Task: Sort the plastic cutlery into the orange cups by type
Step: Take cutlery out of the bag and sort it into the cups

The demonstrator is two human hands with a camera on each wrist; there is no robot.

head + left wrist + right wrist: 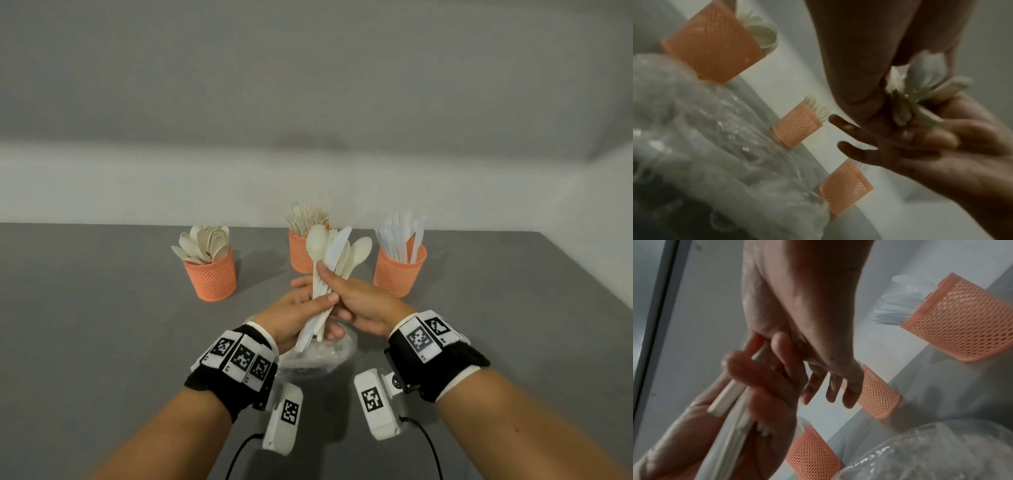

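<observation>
Three orange mesh cups stand in a row at the back of the grey table: a spoon cup (209,274) on the left, a fork cup (300,255) in the middle, a knife cup (399,270) on the right. In front of the fork cup, a mixed bundle of cutlery (330,253) with cream spoons and a white knife is held upright. My left hand (301,308) grips its handles (729,394), thumb across the front. My right hand (354,301) pinches the bundle higher up with the thumb, other fingers loose.
A crumpled clear plastic bag (318,356) with more cutlery lies on the table (102,325) under my hands. A pale wall runs behind the cups. The table's right edge slants close past the knife cup.
</observation>
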